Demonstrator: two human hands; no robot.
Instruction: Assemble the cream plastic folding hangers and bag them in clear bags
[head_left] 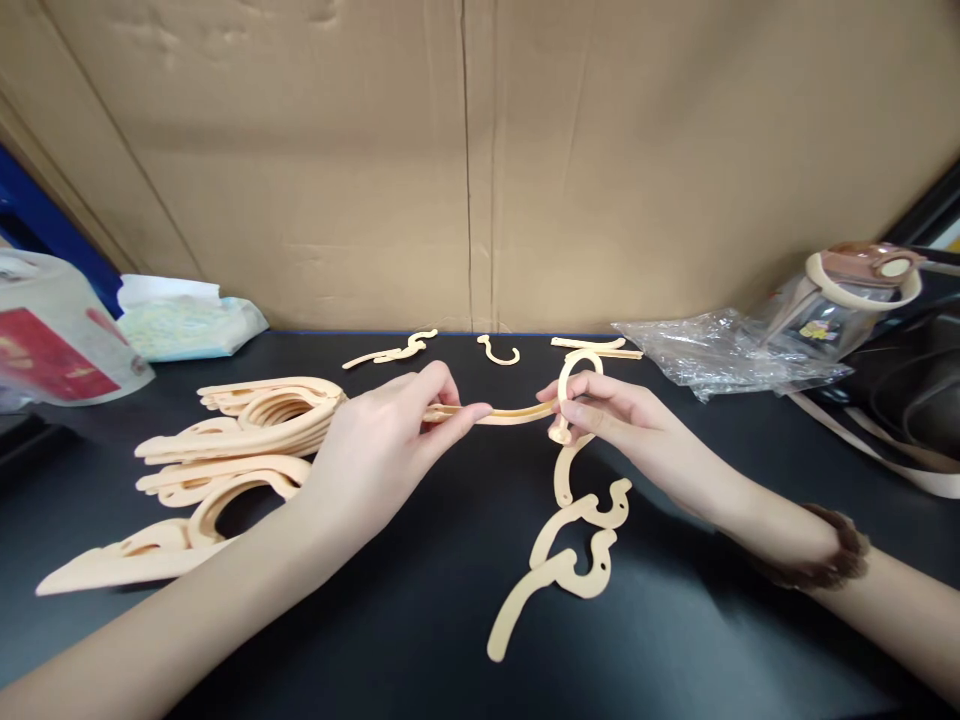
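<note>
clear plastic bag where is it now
Head view: the clear plastic bag lies at the right of the black table, beside the brown-lidded bottle, beyond the right hand.

Thin strip [517, 412]: pale cream, matt, smooth faces and clean-cut edges; whether thin wood board or plastic cannot be told.
Stacked curved pieces [247, 430] and loose curved pieces [570, 565]: same cream material, same dull finish.
Worktop [420, 620]: black, smooth, matt with a faint sheen.
Cardboard sheet [337, 160]: brown, matt, creased and dented.
Clear bag [712, 350]: thin plastic film, crinkled, glossy.
Bottle [862, 285]: hard plastic, glossy; brown lid, cream handle.
Tissue pack [184, 320]: soft plastic wrapper, slight shine.
Pouch [52, 340]: translucent plastic, glossy, red printed label.
Wristband [832, 555]: brown, dull; material unclear.
</note>
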